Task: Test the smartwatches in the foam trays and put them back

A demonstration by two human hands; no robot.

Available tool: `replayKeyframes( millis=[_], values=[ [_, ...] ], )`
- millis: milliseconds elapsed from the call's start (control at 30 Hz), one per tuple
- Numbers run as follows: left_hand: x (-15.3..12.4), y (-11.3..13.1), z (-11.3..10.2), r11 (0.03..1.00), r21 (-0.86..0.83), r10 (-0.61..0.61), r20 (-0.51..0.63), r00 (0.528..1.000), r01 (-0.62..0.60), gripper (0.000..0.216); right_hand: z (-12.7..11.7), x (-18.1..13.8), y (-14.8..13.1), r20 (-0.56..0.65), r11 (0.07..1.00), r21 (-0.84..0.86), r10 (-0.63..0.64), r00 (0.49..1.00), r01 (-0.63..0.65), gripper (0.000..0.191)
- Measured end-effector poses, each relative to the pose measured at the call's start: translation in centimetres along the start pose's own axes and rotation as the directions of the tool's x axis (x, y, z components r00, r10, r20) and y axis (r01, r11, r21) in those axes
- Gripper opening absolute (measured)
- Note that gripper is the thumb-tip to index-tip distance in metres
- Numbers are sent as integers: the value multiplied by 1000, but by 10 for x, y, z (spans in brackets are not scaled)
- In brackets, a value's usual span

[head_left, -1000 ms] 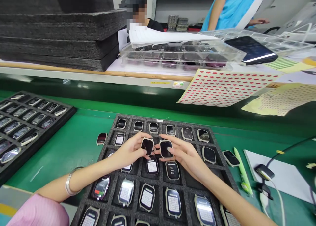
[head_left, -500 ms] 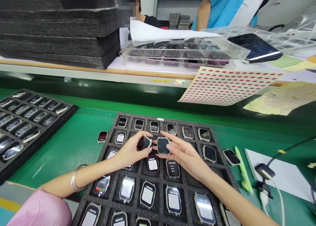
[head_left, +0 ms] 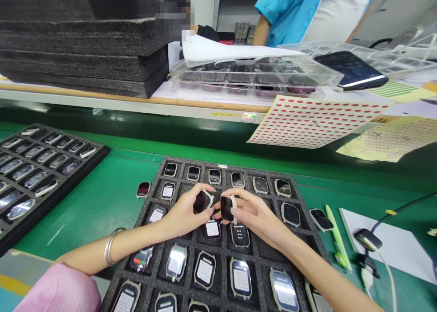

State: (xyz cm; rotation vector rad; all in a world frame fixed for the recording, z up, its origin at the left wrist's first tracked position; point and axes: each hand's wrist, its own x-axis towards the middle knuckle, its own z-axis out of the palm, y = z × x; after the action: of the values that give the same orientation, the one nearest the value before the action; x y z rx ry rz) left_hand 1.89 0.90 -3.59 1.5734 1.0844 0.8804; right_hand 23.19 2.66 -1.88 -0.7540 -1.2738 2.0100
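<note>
My left hand [head_left: 191,207] is closed on a smartwatch case [head_left: 202,202] without a strap, its dark screen tilted. Close beside it, my right hand [head_left: 251,209] pinches a second smartwatch case [head_left: 226,209] between thumb and fingers, screen dark and turned partly to the left. Both are held above a black foam tray [head_left: 223,244] divided into square pockets. Many pockets hold similar watch cases, several with lit white screens, such as the watch [head_left: 205,270] below my hands. A watch with a dark menu screen [head_left: 240,234] lies just under my right hand.
Another filled foam tray [head_left: 99,155] lies at left. A loose watch [head_left: 143,189] rests left of the main tray; another watch [head_left: 321,218] and a green pen [head_left: 337,239] lie right. Stacked foam [head_left: 75,52], clear plastic boxes [head_left: 252,80] and a phone [head_left: 350,70] occupy the shelf. Co-workers are behind.
The watch in my right hand has turned, its screen now angled leftward instead of facing up toward me. The left-hand watch has tilted slightly. The co-worker in blue has shifted left.
</note>
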Motion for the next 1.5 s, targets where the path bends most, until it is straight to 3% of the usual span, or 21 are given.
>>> replayKeyframes(
  millis=[133, 633, 867, 1033, 1233, 1500],
  values=[
    [-1, 3, 0, 1000, -2, 21, 0, 1000, -21, 32, -1, -1, 1, -28, 1000, -6, 6, 1000, -6, 37],
    [1, 4, -1, 999, 40, 22, 72, 997, -25, 31, 0, -2, -2, -151, 998, -61, -3, 988, -6, 34],
    [3, 4, -1, 998, 33, 59, 14, 998, -59, 33, -2, -1, 3, -119, 996, -83, -24, 993, 14, 37],
    [2, 5, -1, 998, 60, 31, 60, 998, -35, 32, -2, -2, 2, -138, 995, -102, -13, 990, -1, 35],
    [1, 8, -2, 996, 57, 72, 30, 997, -74, 33, -1, -2, 1, -111, 994, -110, -37, 993, 25, 37],
    [3, 8, -2, 995, 88, 41, 46, 998, -45, 32, -1, -3, 3, -124, 991, -136, -15, 992, -2, 40]
  ],
)
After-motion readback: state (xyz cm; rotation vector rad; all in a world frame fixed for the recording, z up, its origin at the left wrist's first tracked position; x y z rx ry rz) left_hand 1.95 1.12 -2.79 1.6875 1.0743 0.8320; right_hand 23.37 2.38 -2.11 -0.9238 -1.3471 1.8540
